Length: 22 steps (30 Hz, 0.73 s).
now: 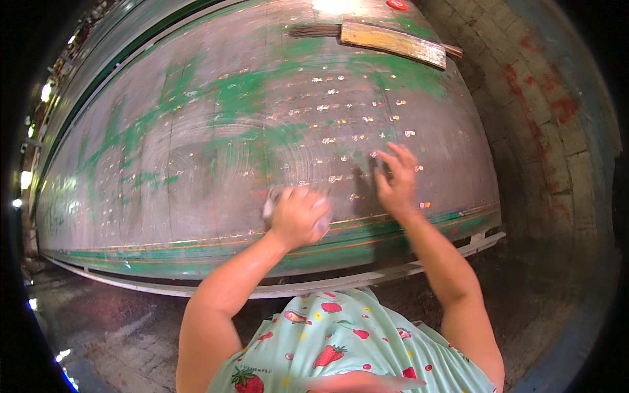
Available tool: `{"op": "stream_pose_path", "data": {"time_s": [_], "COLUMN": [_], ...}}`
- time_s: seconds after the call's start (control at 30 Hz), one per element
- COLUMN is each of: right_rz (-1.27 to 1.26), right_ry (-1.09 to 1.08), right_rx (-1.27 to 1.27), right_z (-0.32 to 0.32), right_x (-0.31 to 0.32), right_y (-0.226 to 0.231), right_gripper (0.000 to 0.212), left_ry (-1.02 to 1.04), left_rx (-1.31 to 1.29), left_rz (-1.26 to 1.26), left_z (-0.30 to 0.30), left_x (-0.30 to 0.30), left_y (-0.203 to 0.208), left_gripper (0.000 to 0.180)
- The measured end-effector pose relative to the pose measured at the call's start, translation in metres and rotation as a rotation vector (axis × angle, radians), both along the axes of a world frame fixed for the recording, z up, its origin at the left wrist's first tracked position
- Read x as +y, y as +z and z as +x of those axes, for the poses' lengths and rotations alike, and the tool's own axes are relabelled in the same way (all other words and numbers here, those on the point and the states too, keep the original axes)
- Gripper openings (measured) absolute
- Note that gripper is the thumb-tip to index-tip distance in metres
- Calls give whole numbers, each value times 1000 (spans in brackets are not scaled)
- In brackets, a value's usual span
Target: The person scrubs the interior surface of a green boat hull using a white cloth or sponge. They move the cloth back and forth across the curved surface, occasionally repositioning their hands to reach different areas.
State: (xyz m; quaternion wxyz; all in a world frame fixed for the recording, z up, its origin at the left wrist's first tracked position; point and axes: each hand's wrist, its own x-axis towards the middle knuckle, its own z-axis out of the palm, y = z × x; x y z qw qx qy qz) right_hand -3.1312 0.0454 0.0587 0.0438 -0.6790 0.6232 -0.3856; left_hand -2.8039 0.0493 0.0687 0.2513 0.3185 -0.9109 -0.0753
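Observation:
My left hand [298,211] is closed over a crumpled pale cloth [324,223] and presses it near the front edge of a long table [216,203]. My right hand [398,178] hovers or rests lightly over the table to the right, its fingers spread and bent, slightly blurred, with nothing visible in them. Around it, tiny pale, yellow and pinkish pieces [329,141] are laid out in rough rows across the worn green and grey surface. One such piece [410,133] lies just beyond my right fingertips. Swirling wipe marks curve across the surface left of the cloth.
At the far right of the table lies a yellowish wooden board [393,44] across a bundle of thin dark sticks [314,31]. A red round object [396,4] sits behind it. A block wall [557,131] with red marks stands to the right.

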Motion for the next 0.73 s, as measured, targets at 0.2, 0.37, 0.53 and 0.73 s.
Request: {"op": "stream_pose_path", "data": {"time_s": [0.2, 0.37, 0.53, 0.73], "right_rz": [304, 413, 441, 443], "right_ry": [-143, -197, -212, -220], "right_rx": [554, 547, 535, 531], "right_z": [-152, -161, -156, -149], "right_x": [24, 26, 20, 19], "right_y": [24, 17, 24, 34], "right_gripper": [71, 78, 77, 77], "left_ry": [309, 1104, 749, 504], "left_rx": [-236, -281, -202, -285], "left_rz": [-20, -45, -11, -41], "left_z": [148, 135, -41, -190], "left_x": [-27, -234, -395, -369], "left_y": [7, -10, -12, 18], "left_gripper": [39, 38, 37, 40]}}
